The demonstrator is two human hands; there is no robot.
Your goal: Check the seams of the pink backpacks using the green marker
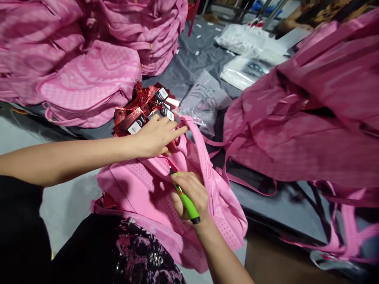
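Note:
A pink backpack (189,221) lies across my lap and against the table's edge, its perforated padded side turned up. My left hand (158,136) rests palm down at its upper end, beside a pink strap (197,136). Its fingers are spread and the index finger points right; the fingertips are partly hidden. My right hand (192,193) is closed around a green pen-shaped tool (188,203) with a black end and a thin dark tip. That tip points up and left, close to the backpack's fabric. Just beyond my left hand lies a bunch of red-and-black hang tags (137,120) with white labels.
More pink backpacks (91,81) are piled at the left and back; another large pile (310,130) stands at the right. A clear plastic bag (201,102) and white plastic packets (248,71) sit on the grey-covered table (192,59). Loose straps (251,189) hang over its edge.

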